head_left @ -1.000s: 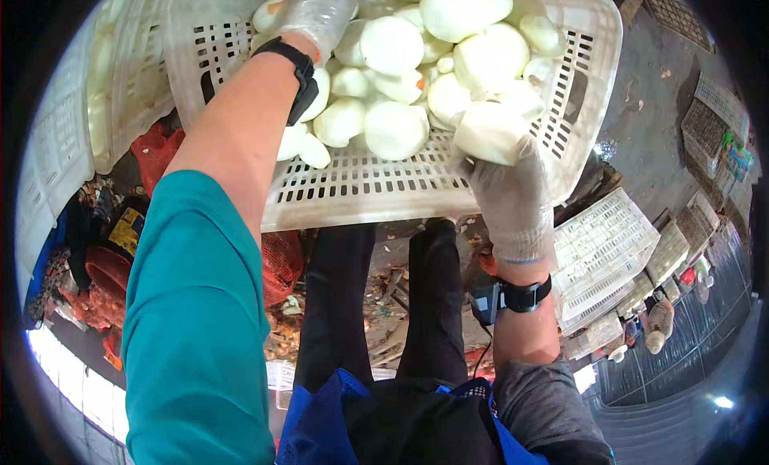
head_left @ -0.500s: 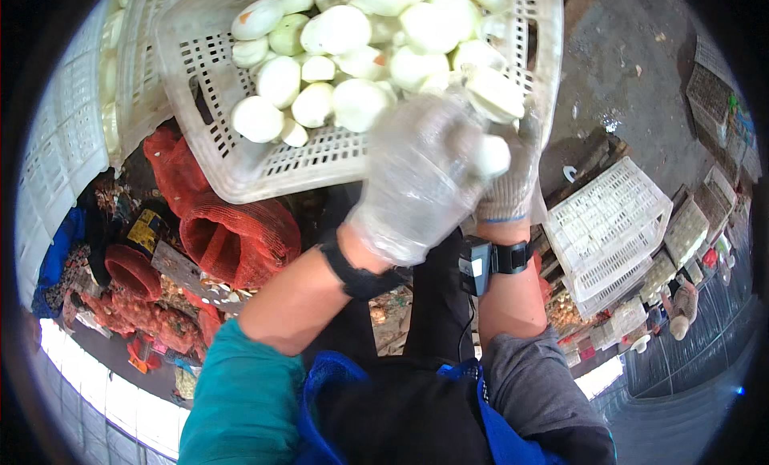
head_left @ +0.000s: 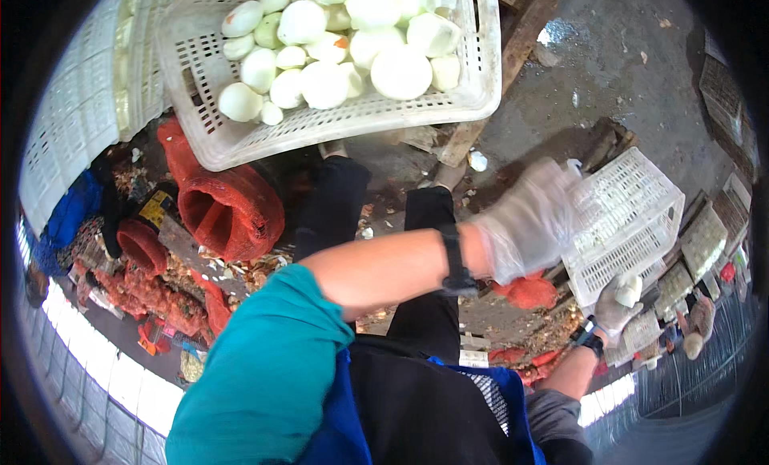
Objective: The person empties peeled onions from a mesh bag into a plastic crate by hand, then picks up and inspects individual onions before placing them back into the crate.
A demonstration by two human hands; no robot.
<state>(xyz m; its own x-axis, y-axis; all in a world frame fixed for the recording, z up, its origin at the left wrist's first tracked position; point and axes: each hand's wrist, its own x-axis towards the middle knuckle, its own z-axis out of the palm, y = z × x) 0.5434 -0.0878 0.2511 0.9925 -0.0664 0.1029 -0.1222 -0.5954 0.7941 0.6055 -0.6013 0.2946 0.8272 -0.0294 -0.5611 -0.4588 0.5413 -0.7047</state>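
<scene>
A white plastic crate [head_left: 336, 133] at the upper middle holds many peeled onions [head_left: 400, 72]. My left hand [head_left: 533, 221], in a clear plastic glove, reaches across to the right beside an overturned-looking white crate [head_left: 613, 213]. Motion blurs its fingers, so what they hold, if anything, does not show. Farther right and lower, my right hand [head_left: 615, 314] wears a light knitted glove. Its fingers are closed around a white peeled onion [head_left: 628, 289], just below that second crate's near corner.
Red mesh sacks [head_left: 232, 213] stand on the left, close to a heap of unpeeled onions [head_left: 160, 309]. Stacked white crates [head_left: 76, 104] line the far left. A wooden beam [head_left: 525, 40] lies beside the full crate. Skins and scraps [head_left: 376, 217] litter the floor around my legs.
Both hands have moved from the full crate to the right and down, away from each other. An onion now shows in my right hand. The full crate appears shifted up and left in view.
</scene>
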